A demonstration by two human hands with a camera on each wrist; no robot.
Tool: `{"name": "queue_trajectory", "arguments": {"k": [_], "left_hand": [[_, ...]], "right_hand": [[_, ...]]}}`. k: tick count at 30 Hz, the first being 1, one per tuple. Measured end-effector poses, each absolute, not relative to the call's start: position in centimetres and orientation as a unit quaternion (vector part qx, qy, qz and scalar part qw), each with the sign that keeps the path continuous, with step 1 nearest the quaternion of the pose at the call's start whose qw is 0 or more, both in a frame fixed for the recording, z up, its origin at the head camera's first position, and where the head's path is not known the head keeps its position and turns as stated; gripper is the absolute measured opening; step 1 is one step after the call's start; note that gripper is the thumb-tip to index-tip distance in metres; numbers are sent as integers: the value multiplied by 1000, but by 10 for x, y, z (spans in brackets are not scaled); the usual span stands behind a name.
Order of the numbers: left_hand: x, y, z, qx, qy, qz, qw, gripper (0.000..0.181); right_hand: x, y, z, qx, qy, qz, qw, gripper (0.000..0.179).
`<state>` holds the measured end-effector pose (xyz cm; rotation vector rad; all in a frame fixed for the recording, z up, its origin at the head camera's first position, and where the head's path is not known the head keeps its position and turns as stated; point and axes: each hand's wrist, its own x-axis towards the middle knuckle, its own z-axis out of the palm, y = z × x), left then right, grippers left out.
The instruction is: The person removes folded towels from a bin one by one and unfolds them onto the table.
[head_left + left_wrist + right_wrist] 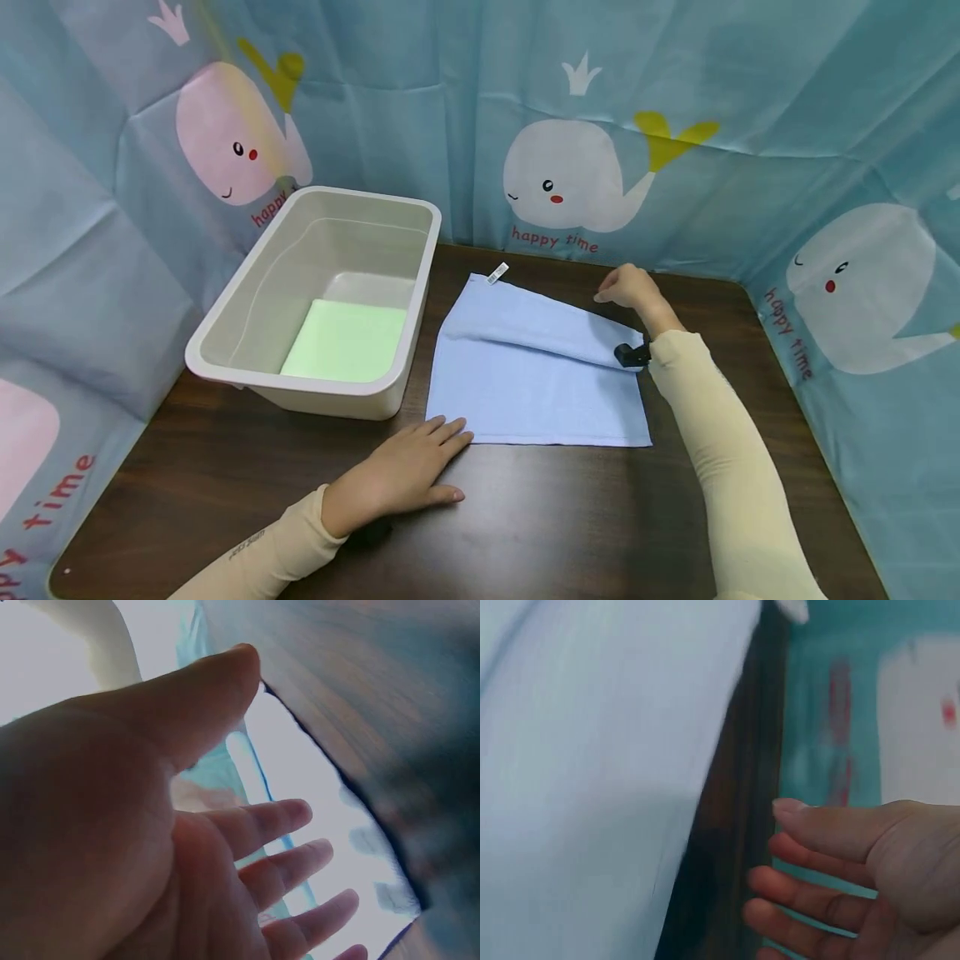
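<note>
The blue cloth (532, 404) lies right of the tub (337, 402), folded along its far side. My left hand (401, 475) spreads flat by its near left corner; my right hand (633, 290), loosely bent, holds nothing beyond the far edge. Probably light and floppy, it suits pinching at corners.

Matt light-blue rectangular cloth (536, 400), centre of my remote view; smooth beige-grey rectangular plastic tub (337, 402), nine o'clock; glossy dark-brown wood-grained tabletop (540, 517), six o'clock; creased, softly sheened light-blue whale-printed fabric curtain (461, 125), twelve o'clock.
</note>
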<state>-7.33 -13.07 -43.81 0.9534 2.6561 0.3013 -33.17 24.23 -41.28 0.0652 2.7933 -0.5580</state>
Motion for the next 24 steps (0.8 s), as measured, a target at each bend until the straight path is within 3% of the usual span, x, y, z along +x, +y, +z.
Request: {"name": "queue_trajectory", "arguments": {"k": [5,10,24], "left_hand": [[-78,-133,-439,343,918,118,160,72],[-80,-131,-440,355,912,125,166,71],[-82,-123,-445,373,900,112,197,80]], "right_hand": [[-317,297,-421,99,952,-208,203,44],[-311,317,-431,124,931,-237,247,48],[-304,328,-438,125,894,-346,257,40]]}}
